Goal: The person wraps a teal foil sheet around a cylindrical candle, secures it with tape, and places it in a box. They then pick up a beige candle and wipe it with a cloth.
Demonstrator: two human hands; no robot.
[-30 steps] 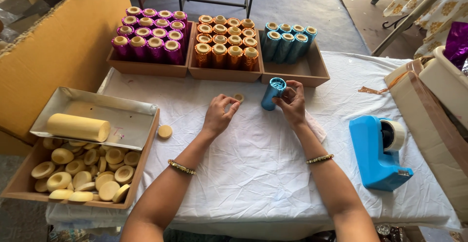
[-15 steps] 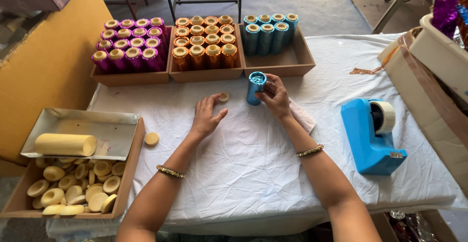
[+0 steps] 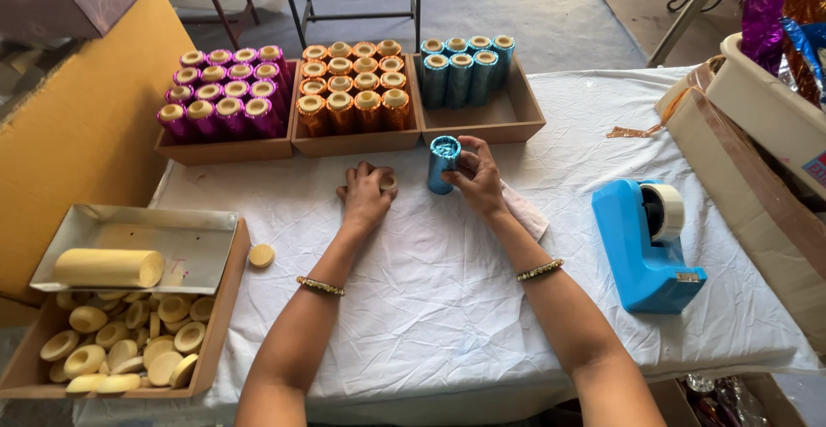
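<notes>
We see two bare hands over a table with a white cloth (image 3: 430, 306). The right hand (image 3: 478, 177) holds a blue shiny roll (image 3: 442, 163) standing up, with its fingers wrapped around the roll's side. The roll is near the far edge of the table, just in front of the boxes. The left hand (image 3: 366, 194) rests flat on the cloth just beside it, fingers curled over a small pale round cap (image 3: 389, 182).

Along the far edge sit three brown boxes in a row. The left one holds purple rolls (image 3: 224, 91), the middle one holds orange rolls (image 3: 354, 83), and the right one holds a few blue rolls (image 3: 465, 67).

At the left edge a box holds many pale round caps (image 3: 120, 341). A silver tray (image 3: 194, 238) lies across it with a long pale tube (image 3: 109, 267) on it. One loose cap (image 3: 261, 256) lies on the cloth just beside that box. A blue tape holder (image 3: 645, 246) stands near the right edge.
</notes>
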